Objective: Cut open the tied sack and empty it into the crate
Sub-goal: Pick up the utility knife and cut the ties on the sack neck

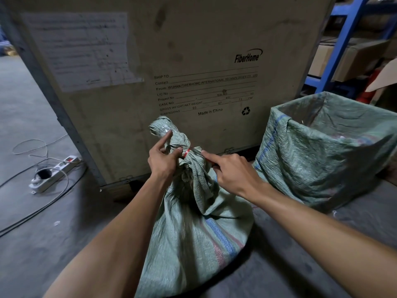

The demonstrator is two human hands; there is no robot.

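Head view: a green woven sack [193, 233] stood on a grey concrete floor [32, 244], its neck bunched and bound with a red tie [187, 153]. The left hand [163, 162] gripped the neck just beside the tie, forefinger stretched up along the gathered top. The right hand [234, 173] curled round a knife [198, 151], forefinger laid along it, the thin blade touching the tie. The cutting step appeared to be in hand, with the tie not yet severed. The next move would likely call for a short, controlled cut, kept off the left fingers, then lifting the sack to tip it out. Just right stood an open container lined with a similar sack [326, 147], perhaps the crate. Behind was a big printed shipping box [171, 50], blue shelving [345, 39] far right, and a power strip [55, 172] with cables at left.
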